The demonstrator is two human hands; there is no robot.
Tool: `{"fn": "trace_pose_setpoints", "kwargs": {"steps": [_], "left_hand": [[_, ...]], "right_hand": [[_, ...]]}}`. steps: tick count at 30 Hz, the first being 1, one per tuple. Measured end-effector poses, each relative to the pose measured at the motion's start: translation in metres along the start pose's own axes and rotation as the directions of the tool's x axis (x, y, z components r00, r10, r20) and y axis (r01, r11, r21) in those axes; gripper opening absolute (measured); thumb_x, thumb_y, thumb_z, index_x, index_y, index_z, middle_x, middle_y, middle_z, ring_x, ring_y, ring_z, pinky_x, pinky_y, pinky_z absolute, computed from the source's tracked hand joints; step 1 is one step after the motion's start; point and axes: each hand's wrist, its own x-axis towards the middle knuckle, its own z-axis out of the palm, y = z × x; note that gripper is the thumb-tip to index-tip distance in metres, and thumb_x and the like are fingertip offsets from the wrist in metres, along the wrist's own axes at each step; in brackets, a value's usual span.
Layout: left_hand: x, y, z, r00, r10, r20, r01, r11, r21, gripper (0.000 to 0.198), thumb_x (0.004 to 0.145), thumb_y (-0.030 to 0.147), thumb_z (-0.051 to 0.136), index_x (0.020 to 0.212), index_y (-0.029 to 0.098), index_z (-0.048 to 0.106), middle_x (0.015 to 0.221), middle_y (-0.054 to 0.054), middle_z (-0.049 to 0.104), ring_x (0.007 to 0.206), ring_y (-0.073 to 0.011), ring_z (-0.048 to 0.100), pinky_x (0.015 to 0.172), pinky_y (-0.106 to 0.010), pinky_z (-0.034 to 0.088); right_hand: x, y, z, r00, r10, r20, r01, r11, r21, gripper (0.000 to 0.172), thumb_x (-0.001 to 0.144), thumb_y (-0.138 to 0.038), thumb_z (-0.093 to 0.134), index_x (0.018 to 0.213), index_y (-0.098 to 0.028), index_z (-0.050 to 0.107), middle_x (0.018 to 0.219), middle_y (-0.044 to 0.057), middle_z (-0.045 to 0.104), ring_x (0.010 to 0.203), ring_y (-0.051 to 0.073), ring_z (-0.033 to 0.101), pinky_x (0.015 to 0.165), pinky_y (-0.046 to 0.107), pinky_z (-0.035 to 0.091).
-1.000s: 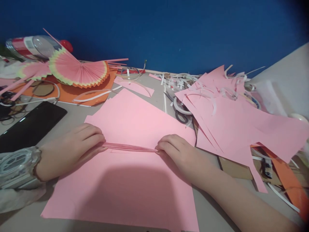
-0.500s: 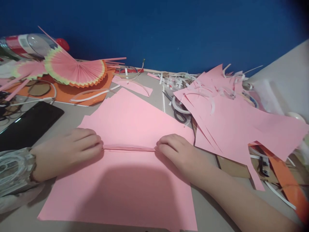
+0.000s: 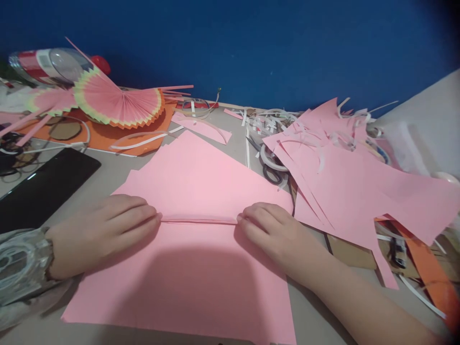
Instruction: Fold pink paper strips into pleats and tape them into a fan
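Observation:
Between my hands stretches a narrow pleated strip of pink paper [image 3: 199,221], its several thin layers stacked at the edge. My left hand [image 3: 124,225] pinches its left end, fingers bent and pressed together. At the right end, my right hand [image 3: 268,227] grips it the same way, with its thumb hidden underneath. A large pink sheet [image 3: 179,292] lies flat under both hands and spreads beyond the strip, far and near. Whether the pleats join this sheet I cannot tell. My head's shadow falls over its near half.
Cut pink paper [image 3: 345,187] is piled on the right, beside black-handled scissors [image 3: 272,174] and white strips. A dark phone [image 3: 53,184] lies left. Behind it are orange paper [image 3: 143,139], a pleated paper fan [image 3: 120,103] and a bottle [image 3: 57,64] against the blue wall [image 3: 230,48].
The whole view has shifted slightly, so things appear a little farther right. Both hands keep their hold on the pleated strip, with little other movement.

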Motion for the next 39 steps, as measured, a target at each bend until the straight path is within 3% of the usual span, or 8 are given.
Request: {"fn": "trace_pose_setpoints", "kwargs": {"steps": [9,14,20,24,28,31,35,39], "left_hand": [[-0.026,0.037,0.012,0.976,-0.16,0.148,0.13,0.972,0.197,0.067,0.075,-0.003,0.033,0.14,0.012,0.025,0.134,-0.018,0.048,0.118,-0.0388,0.044,0.095,-0.055,0.032],[-0.03,0.045,0.02,0.971,-0.23,0.069,0.218,0.964,0.15,0.057,0.083,0.006,0.036,0.139,0.012,0.029,0.139,-0.013,0.044,0.125,-0.0347,0.037,0.101,-0.05,0.026],[0.022,0.033,0.006,0.92,-0.381,0.095,0.386,0.922,-0.043,0.035,0.084,0.046,0.049,0.101,0.017,0.058,0.108,-0.01,0.058,0.101,-0.0295,0.049,0.087,-0.047,0.035],[0.062,0.034,-0.006,0.899,-0.351,0.262,0.41,0.885,-0.222,0.026,0.086,0.043,0.049,0.088,0.019,0.056,0.088,-0.004,0.058,0.085,-0.0244,0.052,0.078,-0.041,0.037],[0.079,0.04,-0.012,0.803,-0.348,0.484,0.582,0.632,-0.511,0.026,0.089,0.046,0.041,0.093,0.022,0.051,0.075,0.002,0.057,0.066,-0.0169,0.051,0.061,-0.031,0.036],[0.081,0.042,-0.012,0.808,-0.232,0.541,0.587,0.38,-0.714,0.033,0.09,0.052,0.037,0.089,0.022,0.052,0.073,0.004,0.053,0.064,-0.0129,0.048,0.059,-0.026,0.036],[0.084,0.044,-0.005,0.814,-0.1,0.572,0.571,-0.036,-0.82,0.035,0.093,0.048,0.031,0.089,0.02,0.05,0.06,0.007,0.04,0.051,-0.0091,0.038,0.051,-0.023,0.035],[0.087,0.047,0.002,0.834,-0.09,0.544,0.536,-0.1,-0.838,0.031,0.095,0.041,0.031,0.088,0.018,0.051,0.057,0.006,0.044,0.047,-0.0083,0.038,0.049,-0.022,0.034]], "right_hand": [[-0.003,-0.024,-0.005,0.999,0.04,0.019,-0.036,0.984,-0.174,0.027,0.074,0.0,0.049,0.094,-0.009,0.065,0.084,0.01,0.062,0.078,0.024,0.052,0.071,0.038,0.044],[-0.005,-0.03,-0.004,0.997,0.072,0.034,-0.067,0.988,-0.137,0.032,0.076,0.0,0.045,0.103,-0.004,0.061,0.092,0.013,0.062,0.086,0.027,0.051,0.073,0.039,0.043],[0.021,-0.012,0.001,0.949,0.296,0.114,-0.314,0.924,0.216,0.016,0.091,-0.025,0.046,0.087,-0.014,0.057,0.093,0.008,0.058,0.091,0.023,0.051,0.079,0.038,0.042],[0.029,0.0,-0.01,0.865,0.368,0.34,-0.5,0.682,0.534,0.019,0.093,-0.035,0.042,0.084,-0.022,0.053,0.085,0.0,0.059,0.079,0.015,0.053,0.07,0.031,0.042],[0.021,0.009,-0.019,0.806,0.496,0.322,-0.554,0.44,0.707,0.017,0.092,-0.038,0.045,0.085,-0.023,0.052,0.079,-0.004,0.058,0.072,0.012,0.054,0.064,0.025,0.04],[0.016,0.014,-0.021,0.791,0.576,0.207,-0.501,0.416,0.759,0.017,0.091,-0.037,0.048,0.082,-0.022,0.052,0.076,-0.003,0.056,0.071,0.011,0.053,0.064,0.024,0.039],[0.015,0.017,-0.019,0.794,0.602,0.086,-0.456,0.495,0.739,0.015,0.093,-0.033,0.043,0.086,-0.023,0.052,0.08,-0.002,0.056,0.073,0.011,0.052,0.065,0.024,0.041],[0.014,0.016,-0.017,0.91,0.399,-0.114,-0.263,0.768,0.584,0.019,0.086,-0.03,0.057,0.104,-0.023,0.057,0.109,0.005,0.054,0.106,0.019,0.047,0.094,0.035,0.034]]}}
